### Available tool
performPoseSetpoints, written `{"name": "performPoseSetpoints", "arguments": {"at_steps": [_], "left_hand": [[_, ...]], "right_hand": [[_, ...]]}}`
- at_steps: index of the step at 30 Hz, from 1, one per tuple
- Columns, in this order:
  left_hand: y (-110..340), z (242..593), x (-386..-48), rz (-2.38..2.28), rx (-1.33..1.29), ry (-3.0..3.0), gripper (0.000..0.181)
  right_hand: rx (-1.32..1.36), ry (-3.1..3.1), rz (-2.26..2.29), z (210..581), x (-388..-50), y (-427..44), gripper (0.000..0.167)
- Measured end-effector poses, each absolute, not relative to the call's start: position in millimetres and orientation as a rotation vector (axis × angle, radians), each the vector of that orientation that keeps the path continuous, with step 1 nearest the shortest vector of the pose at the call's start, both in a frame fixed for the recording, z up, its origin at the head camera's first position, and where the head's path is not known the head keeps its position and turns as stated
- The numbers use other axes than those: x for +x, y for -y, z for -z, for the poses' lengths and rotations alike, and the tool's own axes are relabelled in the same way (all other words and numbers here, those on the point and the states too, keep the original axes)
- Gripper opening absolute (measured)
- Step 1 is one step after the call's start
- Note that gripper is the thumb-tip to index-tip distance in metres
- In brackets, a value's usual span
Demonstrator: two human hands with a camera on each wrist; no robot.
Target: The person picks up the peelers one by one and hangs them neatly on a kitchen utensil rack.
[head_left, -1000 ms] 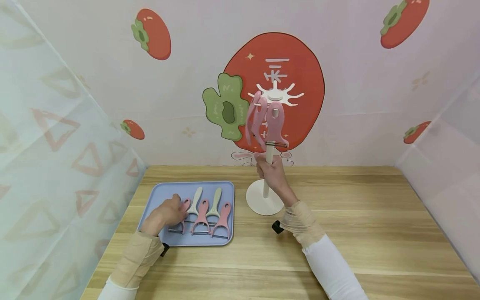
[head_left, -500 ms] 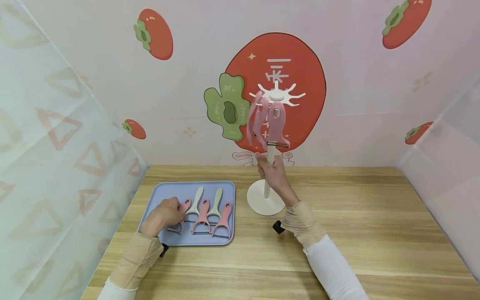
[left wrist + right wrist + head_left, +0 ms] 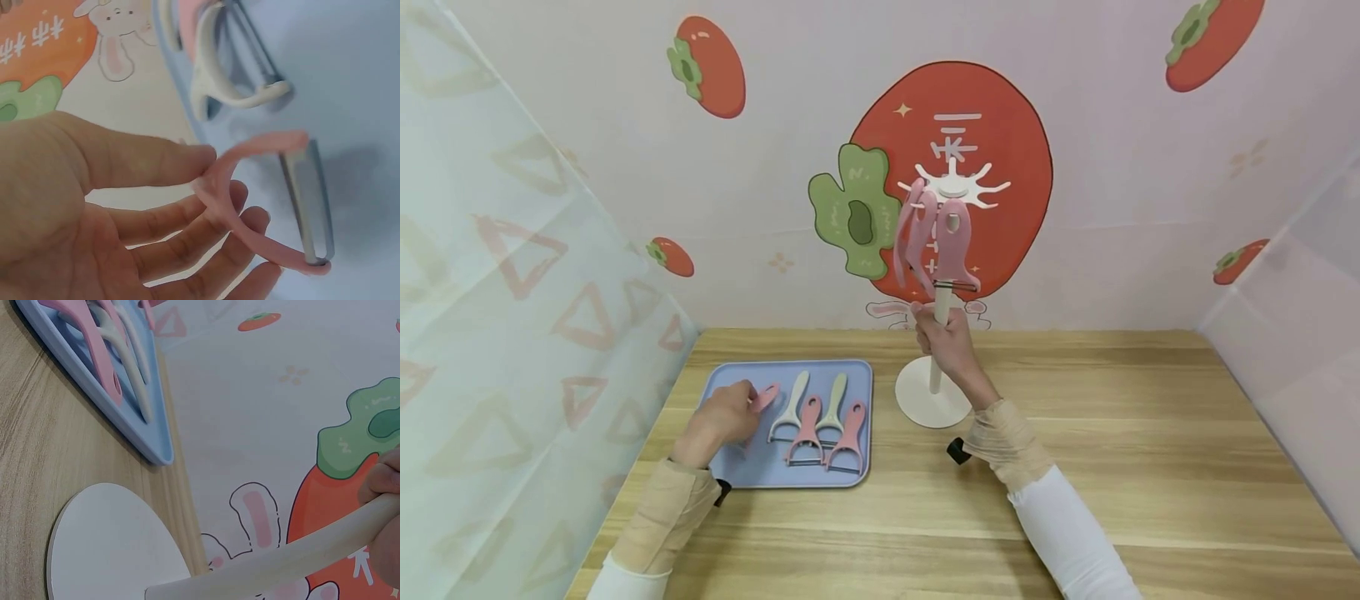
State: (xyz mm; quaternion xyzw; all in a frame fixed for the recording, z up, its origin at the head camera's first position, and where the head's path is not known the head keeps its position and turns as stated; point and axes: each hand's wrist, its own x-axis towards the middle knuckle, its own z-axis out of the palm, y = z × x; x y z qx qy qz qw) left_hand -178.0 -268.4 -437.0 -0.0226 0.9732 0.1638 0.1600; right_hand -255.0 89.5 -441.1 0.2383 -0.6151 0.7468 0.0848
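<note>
My left hand (image 3: 723, 417) pinches a pink peeler (image 3: 765, 397) over the left part of the blue tray (image 3: 775, 477). In the left wrist view the thumb and fingers of the left hand (image 3: 156, 206) grip the pink peeler (image 3: 250, 240) just behind its blade. Two white or cream peelers (image 3: 792, 407) and two pink peelers (image 3: 851, 429) lie on the tray. My right hand (image 3: 950, 342) grips the pole of a white stand (image 3: 935, 379). Several pink peelers (image 3: 953, 242) hang from the stand's arms at its front and left.
The stand's round white base (image 3: 917, 407) rests on the wooden table (image 3: 1075, 417), right of the tray. Behind the table rises a wall cloth (image 3: 760, 283) printed with red fruit. More cloth (image 3: 497, 250) covers the left side.
My left hand has lifted the leftmost pink peeler off the tray and turned it, moving slightly left. My right hand stays on the pole.
</note>
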Motion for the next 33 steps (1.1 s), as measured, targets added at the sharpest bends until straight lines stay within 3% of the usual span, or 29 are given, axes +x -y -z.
{"name": "performPoseSetpoints", "arguments": {"at_steps": [12, 33], "left_hand": [[258.4, 411.7, -182.8, -0.627, 0.051, -2.87, 0.039], [210.7, 340.1, -198.1, -1.3, 0.492, -2.917, 0.042]], "right_hand": [[0.694, 1.852, -2.224, 441.2, -253.8, -90.6, 0.057], [0.684, 1.852, -2.25, 439.0, -253.7, -89.9, 0.058]]}}
